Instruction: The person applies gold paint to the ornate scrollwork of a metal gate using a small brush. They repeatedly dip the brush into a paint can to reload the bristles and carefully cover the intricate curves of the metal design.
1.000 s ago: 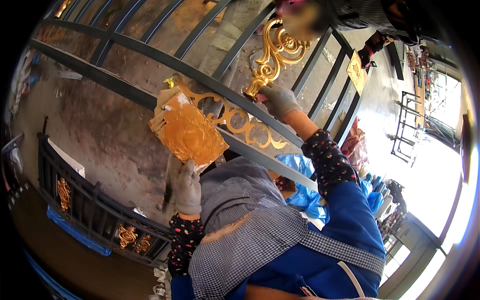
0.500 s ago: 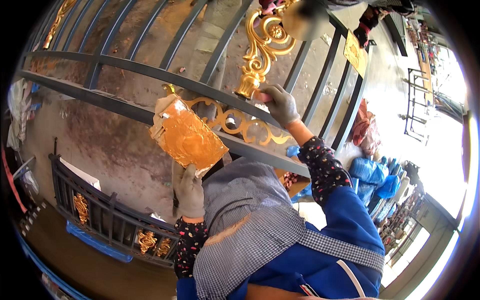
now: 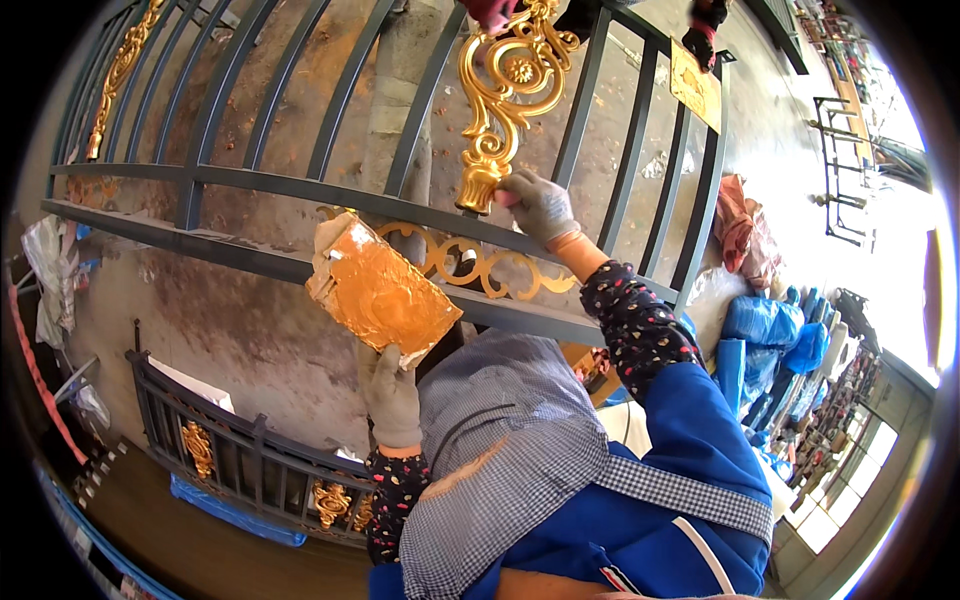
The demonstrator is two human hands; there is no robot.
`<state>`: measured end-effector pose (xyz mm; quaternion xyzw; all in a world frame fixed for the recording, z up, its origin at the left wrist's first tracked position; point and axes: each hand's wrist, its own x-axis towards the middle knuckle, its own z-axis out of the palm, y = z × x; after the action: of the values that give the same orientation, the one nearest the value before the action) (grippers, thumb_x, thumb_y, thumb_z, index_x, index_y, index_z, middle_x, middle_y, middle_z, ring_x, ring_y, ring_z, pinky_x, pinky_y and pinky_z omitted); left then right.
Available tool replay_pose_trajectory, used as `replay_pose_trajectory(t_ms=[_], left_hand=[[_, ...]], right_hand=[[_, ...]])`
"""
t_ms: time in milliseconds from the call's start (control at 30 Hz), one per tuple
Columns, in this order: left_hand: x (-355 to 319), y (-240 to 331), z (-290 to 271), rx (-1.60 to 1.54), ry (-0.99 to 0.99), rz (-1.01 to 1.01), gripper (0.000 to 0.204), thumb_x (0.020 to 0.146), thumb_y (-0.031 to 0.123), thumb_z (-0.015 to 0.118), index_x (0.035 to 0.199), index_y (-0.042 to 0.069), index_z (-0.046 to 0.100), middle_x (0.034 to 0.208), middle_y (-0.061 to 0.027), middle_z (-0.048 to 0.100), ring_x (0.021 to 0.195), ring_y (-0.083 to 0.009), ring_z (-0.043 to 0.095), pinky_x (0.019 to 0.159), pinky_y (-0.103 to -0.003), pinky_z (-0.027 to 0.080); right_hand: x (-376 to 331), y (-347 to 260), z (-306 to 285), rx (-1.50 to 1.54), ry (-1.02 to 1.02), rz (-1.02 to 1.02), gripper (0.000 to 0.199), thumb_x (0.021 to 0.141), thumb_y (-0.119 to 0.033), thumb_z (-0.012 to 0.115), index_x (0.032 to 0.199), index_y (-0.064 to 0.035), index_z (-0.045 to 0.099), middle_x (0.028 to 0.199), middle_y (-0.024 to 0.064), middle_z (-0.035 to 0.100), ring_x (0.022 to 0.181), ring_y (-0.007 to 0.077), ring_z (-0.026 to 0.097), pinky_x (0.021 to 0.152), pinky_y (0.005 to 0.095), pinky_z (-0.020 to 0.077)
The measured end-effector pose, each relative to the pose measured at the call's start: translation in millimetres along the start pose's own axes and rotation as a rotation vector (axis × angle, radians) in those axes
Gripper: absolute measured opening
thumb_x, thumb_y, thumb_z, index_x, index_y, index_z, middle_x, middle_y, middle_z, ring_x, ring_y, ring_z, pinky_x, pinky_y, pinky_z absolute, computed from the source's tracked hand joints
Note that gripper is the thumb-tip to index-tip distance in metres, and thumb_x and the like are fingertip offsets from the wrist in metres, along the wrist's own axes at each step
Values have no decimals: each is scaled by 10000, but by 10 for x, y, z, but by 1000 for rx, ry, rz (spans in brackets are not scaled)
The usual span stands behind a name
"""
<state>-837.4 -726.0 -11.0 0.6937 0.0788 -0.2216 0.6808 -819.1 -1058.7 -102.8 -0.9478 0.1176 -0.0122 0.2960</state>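
Observation:
My left hand (image 3: 392, 400), in a grey glove, grips the lower edge of a thick cardboard piece (image 3: 385, 290). Wet-looking gold paint coats its upper face. My gloved right hand (image 3: 540, 207) is closed in a pinch at the lower end of a gold scroll ornament (image 3: 488, 150) on the dark metal railing (image 3: 330, 195). Whatever lies between those fingertips is too small to make out. Just below, a flat gold scroll strip (image 3: 510, 272) fills the gap between two rails, partly covered by the cardboard.
Another person's pink-gloved hand (image 3: 490, 12) is at the ornament's top; a dark glove (image 3: 703, 45) is beside a gold plate (image 3: 695, 85). A smaller railing (image 3: 255, 450) stands at lower left. Blue wrapped bundles (image 3: 755, 320) and a brown-red sheet (image 3: 735, 225) lie right.
My view has shifted slightly, so the railing sits a little differently. My right hand stays at the ornament's lower end, and my left still holds the cardboard. The pink glove now shows more clearly.

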Motion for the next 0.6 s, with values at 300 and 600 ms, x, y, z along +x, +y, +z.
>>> replay_pose_trajectory(t_ms=[300, 600], left_hand=[[10, 27, -33, -190, -48, -74, 326, 938, 40, 596, 1258, -8, 552, 1238, -117, 578, 1111, -221, 605, 912, -312, 523], [24, 50, -35, -484, -54, -213, 394, 944, 70, 543, 1327, -7, 495, 1284, -122, 570, 1146, -221, 596, 974, -352, 517]], right_hand=[[276, 8, -177, -76, 47, 140, 213, 823, -139, 645, 1036, -146, 639, 1013, 89, 651, 916, 341, 662, 783, 436, 532], [1171, 203, -370, -221, 33, 326, 255, 877, -291, 609, 1062, -121, 648, 1066, 131, 672, 998, 354, 650, 840, 459, 511]])
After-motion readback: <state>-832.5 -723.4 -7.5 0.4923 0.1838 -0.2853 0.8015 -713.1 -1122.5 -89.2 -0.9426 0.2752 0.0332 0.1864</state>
